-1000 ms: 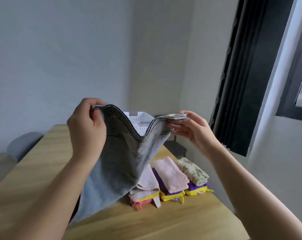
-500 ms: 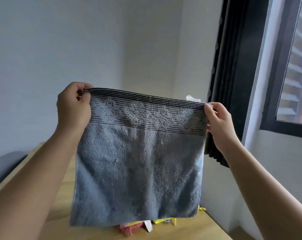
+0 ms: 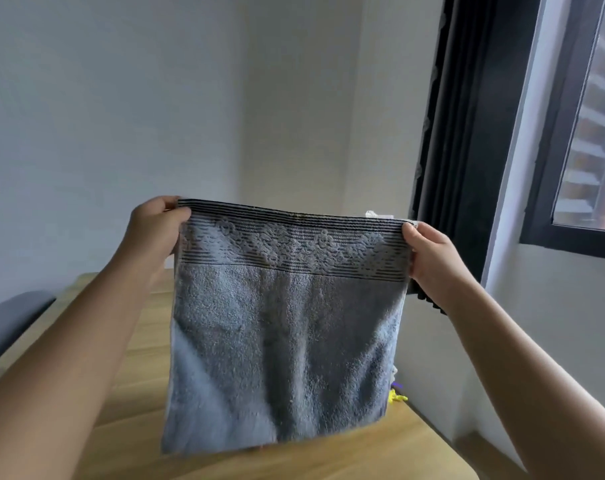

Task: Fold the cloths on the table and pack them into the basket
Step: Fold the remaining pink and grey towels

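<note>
Cloth (image 3: 287, 341), grey-blue and terry-textured, is held up in the air and spread flat between the two hands, with its dark striped and patterned band at the top and the rest hanging straight down from them. Its lower edge is seen close above the wooden table (image 3: 346, 459), which stretches out below both forearms; whether the edge touches the wood cannot be told. A dark pleated curtain (image 3: 467, 133) hangs beyond and above the right hand, and a black-framed window (image 3: 578, 150) is seen farther out on that side. A grey chair back (image 3: 13, 317) is visible well out past the left forearm, at the table's edge. The left hand (image 3: 155, 226) is closed on the cloth's upper left corner, and the right hand (image 3: 429, 251) is pinched on the upper right corner; the hands are kept well apart, so the top edge is drawn straight between them. A small white corner of the basket (image 3: 377, 214) shows over that top edge, just inside the right hand. Yellow and purple cloth scraps (image 3: 396, 396) show below the right hand, beside the hanging cloth's right edge.
</note>
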### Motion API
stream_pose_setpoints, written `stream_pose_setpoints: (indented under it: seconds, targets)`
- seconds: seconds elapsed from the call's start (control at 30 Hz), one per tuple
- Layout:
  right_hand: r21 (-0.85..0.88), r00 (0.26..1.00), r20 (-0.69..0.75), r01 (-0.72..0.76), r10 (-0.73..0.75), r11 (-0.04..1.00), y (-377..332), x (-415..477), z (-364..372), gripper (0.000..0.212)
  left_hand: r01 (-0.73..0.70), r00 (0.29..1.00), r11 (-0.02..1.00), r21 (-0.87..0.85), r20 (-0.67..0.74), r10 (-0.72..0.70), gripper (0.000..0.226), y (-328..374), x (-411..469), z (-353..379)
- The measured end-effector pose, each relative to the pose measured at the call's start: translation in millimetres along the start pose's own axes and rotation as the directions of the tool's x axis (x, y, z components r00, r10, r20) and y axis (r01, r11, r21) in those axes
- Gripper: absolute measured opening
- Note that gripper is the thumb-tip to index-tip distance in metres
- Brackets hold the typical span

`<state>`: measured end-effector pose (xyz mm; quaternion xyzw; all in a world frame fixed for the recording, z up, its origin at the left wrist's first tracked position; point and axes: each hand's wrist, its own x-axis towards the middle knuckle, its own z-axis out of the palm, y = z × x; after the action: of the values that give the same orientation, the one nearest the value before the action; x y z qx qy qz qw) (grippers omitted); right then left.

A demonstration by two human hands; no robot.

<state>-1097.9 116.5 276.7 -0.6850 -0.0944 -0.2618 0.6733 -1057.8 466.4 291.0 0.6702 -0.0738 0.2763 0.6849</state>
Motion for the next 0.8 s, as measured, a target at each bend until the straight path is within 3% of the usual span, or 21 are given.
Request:
stream_pose_setpoints:
  seconds: [0.2,0.4,0.6,0.8]
  targets:
    - [0.017,0.996,-0.080,-0.038,0.039,0.999,12.6,-3.0,15.0,0.027,0.086,0.996,0.995,-0.042,-0.003,-0.086,0.022,-2.3,-10.0,2.9]
    - [0.099,0.996,-0.016,-0.086,0.088,0.991,33.7,-30.6,14.3,0.023,0.114,0.993,0.993,0.030,-0.042,-0.113,0.019,-19.7,-36.0,-12.3]
    - [0.036,0.985,0.008,-0.174,0.174,0.984,63.9,-62.3,14.1,0.023,0.201,0.980,0.974,0.107,-0.030,-0.199,0.016,-53.3,-61.8,-29.3]
    - [0.034,0.993,-0.017,-0.119,0.119,0.992,43.8,-40.1,16.9,0.030,0.128,0.990,0.990,0.051,-0.060,-0.125,0.016,-28.1,-50.9,-22.0]
